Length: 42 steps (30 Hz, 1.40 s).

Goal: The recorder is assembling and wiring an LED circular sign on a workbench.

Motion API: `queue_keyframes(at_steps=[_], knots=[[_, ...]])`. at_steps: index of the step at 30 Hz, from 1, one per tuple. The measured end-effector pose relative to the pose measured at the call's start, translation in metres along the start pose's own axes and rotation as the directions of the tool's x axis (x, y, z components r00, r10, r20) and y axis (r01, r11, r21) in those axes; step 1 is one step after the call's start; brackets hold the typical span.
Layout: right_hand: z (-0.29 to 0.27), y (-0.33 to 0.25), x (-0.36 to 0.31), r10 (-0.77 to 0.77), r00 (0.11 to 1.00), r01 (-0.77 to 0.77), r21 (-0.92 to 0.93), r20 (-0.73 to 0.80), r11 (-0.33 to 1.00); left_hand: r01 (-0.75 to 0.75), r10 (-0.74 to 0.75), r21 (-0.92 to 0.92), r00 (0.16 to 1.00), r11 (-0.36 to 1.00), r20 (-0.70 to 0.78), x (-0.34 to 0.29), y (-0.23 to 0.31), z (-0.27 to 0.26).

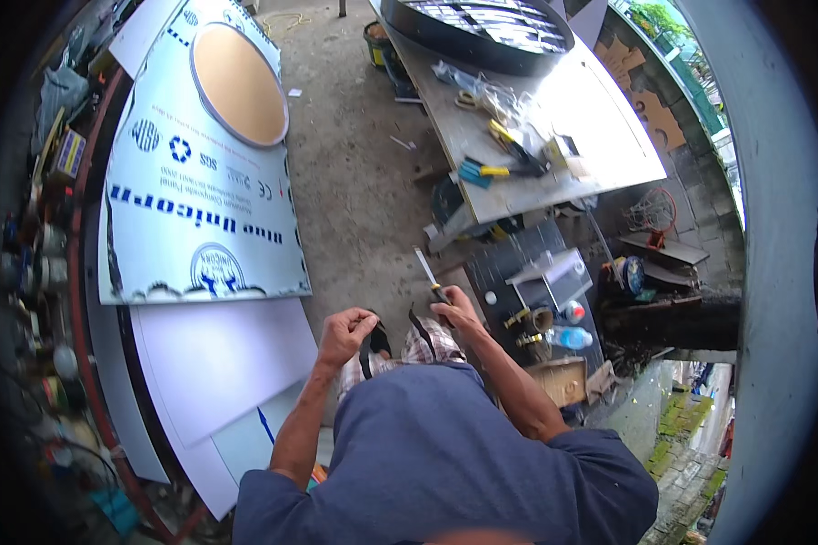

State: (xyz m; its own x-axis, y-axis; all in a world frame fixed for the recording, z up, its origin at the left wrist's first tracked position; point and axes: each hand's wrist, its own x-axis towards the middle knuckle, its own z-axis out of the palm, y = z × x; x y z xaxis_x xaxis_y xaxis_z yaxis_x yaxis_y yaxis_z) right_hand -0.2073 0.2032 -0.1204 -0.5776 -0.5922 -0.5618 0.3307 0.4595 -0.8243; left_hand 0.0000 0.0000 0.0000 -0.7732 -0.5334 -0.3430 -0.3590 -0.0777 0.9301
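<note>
In front of my lap, my left hand is pinched closed. A thin black strip hangs just below its fingertips. To its right, my right hand is wrapped round the dark handle of a knife-like tool, whose narrow silver blade points up and away to the left. Another black strip curves down beside the right hand's fingers. Whether the two strips are one piece, or whether the right hand also grips its strip, I cannot tell.
To the left lies a large printed panel with a round tan disc on it, above white sheets. A worktable at far right bears pliers, scissors and a black round frame. Nearer stands a plastic bottle.
</note>
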Motion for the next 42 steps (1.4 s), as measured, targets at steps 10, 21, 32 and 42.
queue_keyframes(at_steps=[10, 21, 32, 42], knots=[[-0.025, -0.214, 0.248, -0.240, 0.912, 0.301, 0.146, -0.332, 0.942, 0.043, -0.043, 0.020, 0.999, 0.999, 0.009, 0.281, 0.040, -0.107], [-0.065, -0.356, 0.453, -0.506, 0.715, 0.156, -0.597, -0.481, 0.787, 0.107, -0.110, -0.051, 0.991, 0.993, -0.078, 0.510, 0.125, -0.187], [-0.059, -0.373, 0.527, -0.382, 0.565, -0.419, -0.653, -0.731, 0.631, 0.094, -0.087, -0.113, 0.994, 0.989, 0.067, 0.758, 0.191, -0.294], [-0.024, -0.356, 0.556, -0.281, 0.334, -0.746, -0.434, -0.900, 0.505, 0.038, -0.057, 0.077, 0.964, 0.996, 0.260, 0.944, 0.289, -0.345]])
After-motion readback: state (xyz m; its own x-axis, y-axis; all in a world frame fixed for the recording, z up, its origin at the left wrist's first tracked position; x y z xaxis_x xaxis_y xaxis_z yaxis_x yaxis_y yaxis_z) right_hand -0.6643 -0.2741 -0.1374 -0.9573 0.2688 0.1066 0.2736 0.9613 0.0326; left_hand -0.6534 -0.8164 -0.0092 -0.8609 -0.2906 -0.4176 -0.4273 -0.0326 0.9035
